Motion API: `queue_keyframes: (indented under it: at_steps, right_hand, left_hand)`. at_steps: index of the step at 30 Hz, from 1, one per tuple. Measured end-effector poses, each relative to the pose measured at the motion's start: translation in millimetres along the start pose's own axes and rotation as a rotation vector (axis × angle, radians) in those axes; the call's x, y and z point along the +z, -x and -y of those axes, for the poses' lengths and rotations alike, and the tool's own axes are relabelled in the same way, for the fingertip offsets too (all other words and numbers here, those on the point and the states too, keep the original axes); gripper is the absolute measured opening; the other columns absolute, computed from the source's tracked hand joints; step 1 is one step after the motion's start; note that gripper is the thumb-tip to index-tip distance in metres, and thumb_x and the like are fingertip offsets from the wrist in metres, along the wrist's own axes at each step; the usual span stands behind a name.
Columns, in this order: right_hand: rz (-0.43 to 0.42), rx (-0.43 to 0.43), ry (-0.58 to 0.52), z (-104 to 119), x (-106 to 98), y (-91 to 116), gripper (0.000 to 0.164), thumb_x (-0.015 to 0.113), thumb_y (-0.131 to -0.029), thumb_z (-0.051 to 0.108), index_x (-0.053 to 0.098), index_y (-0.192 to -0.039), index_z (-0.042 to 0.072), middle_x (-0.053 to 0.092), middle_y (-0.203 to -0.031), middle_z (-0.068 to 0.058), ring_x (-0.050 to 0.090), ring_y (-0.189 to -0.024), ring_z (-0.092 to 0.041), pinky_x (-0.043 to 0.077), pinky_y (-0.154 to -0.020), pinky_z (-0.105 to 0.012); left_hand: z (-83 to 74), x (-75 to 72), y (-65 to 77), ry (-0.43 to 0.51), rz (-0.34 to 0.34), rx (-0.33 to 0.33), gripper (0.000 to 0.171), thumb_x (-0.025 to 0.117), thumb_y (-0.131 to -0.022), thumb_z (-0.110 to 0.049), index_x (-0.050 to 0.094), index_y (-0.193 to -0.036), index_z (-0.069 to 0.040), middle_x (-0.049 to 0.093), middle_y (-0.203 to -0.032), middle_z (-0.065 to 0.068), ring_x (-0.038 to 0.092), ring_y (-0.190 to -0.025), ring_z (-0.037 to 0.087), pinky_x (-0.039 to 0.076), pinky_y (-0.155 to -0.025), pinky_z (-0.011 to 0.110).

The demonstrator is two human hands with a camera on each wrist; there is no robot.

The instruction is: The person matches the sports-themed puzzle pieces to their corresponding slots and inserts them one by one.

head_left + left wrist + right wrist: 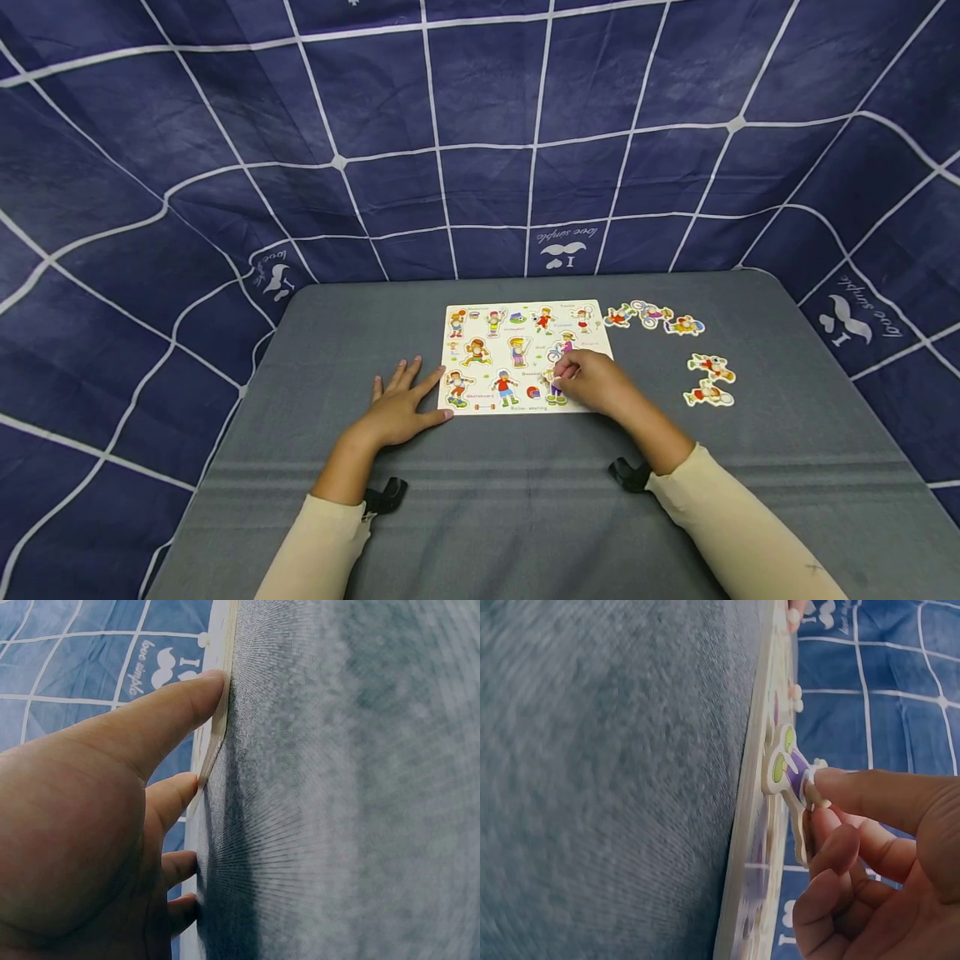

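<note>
A white puzzle board (480, 314) printed with children playing sports lies on the table. My left hand (397, 412) spreads its fingers flat at the board's lower left corner. In the left wrist view the thumb (184, 705) touches the board's edge. Between thumb and fingers, my right hand (592, 382) pinches a flat puzzle piece (799, 772) shaped like a child in purple trousers and green shoes. The piece is tilted up at the board's lower right, its shoe end against or just above the surface; its upper part is hidden by the fingers.
Several loose puzzle pieces lie right of the board: a row with a piece in blue and yellow (684, 326) near its top right corner, and a pair including a red and white piece (708, 394) farther right. Dark blue checked cloth (480, 192) hangs around the grey table (517, 492).
</note>
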State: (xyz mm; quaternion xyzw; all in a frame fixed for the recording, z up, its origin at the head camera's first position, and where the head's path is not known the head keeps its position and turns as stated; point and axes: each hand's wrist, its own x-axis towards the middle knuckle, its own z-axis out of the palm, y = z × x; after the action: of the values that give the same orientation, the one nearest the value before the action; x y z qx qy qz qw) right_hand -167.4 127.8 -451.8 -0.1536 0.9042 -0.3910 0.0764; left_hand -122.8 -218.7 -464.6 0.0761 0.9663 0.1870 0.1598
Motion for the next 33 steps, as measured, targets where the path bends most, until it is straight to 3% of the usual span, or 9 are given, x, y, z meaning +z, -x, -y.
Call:
queue_keyframes:
  at_steps: [13, 33]
  right_hand:
    - [0.025, -0.018, 0.102, 0.8, 5.0, -2.2, 0.006, 0.073, -0.084, 0.008, 0.068, -0.081, 0.009, 0.065, -0.076, -0.001, 0.055, -0.070, -0.009, 0.044, -0.068, -0.027]
    - [0.060, -0.021, 0.098, -2.4, 7.7, -6.3, 0.003, 0.073, -0.085, 0.007, 0.070, -0.085, 0.007, 0.067, -0.078, -0.002, 0.057, -0.072, -0.009, 0.045, -0.070, -0.027]
  left_hand:
    - [0.1, 1.4, -1.3, -0.013, -0.008, 0.003, 0.084, 0.060, -0.091, -0.068, 0.026, -0.161, -0.035, 0.007, -0.172, 0.012, -0.002, -0.159, 0.039, -0.004, -0.119, 0.073]
    - [0.8, 0.0, -2.0, -0.004, -0.010, 0.005, 0.084, 0.061, -0.091, -0.066, 0.028, -0.161, -0.033, 0.009, -0.171, 0.015, 0.000, -0.158, 0.041, -0.004, -0.118, 0.074]
